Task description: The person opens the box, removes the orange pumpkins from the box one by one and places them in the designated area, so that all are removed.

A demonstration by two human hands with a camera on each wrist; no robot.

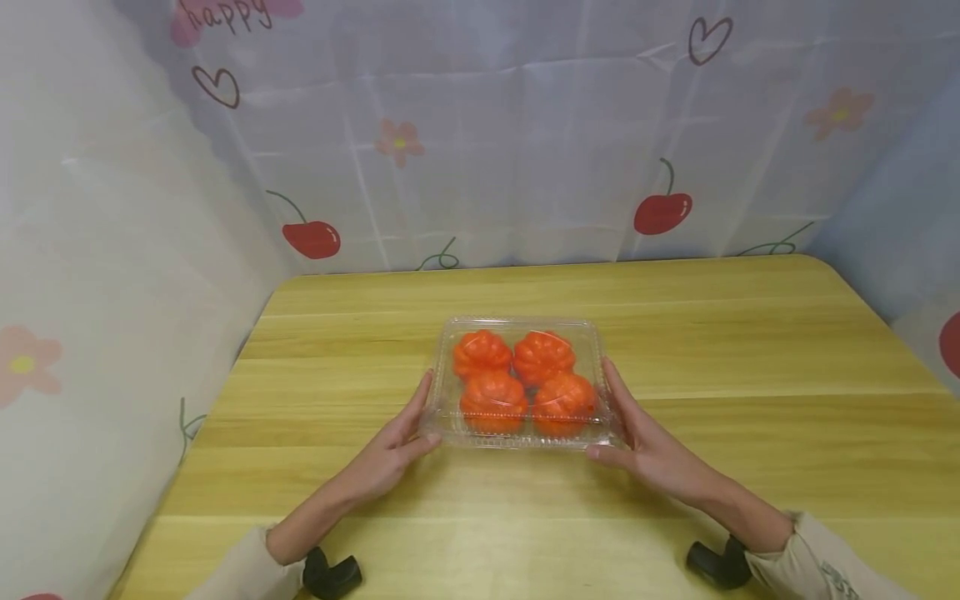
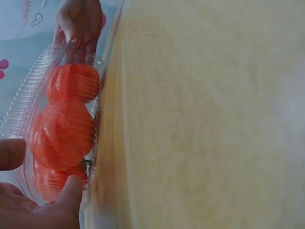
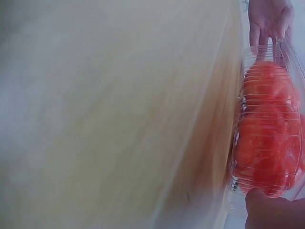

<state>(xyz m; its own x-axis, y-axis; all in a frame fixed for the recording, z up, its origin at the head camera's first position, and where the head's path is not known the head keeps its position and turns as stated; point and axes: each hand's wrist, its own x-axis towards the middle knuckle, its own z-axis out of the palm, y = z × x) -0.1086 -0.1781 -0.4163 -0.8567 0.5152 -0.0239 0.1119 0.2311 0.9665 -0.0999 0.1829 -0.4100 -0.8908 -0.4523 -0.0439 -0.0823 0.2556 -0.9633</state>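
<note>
A clear plastic clamshell box with a ribbed edge is held level over the wooden table by both hands. Inside it sit several orange, pumpkin-shaped pieces, in two rows under the closed lid. My left hand grips the box's left side, its thumb at the front left corner. On the opposite side my right hand grips likewise, thumb at the front right corner. Both wrist views show the ribbed side wall, with orange pieces behind it; the fingers under the box are partly hidden.
The table has yellowish wood grain and rounded back corners. Behind it hangs a pale curtain printed with cherries, hearts and flowers, and a similar sheet covers the left side. Black angled pieces sit at both wrists.
</note>
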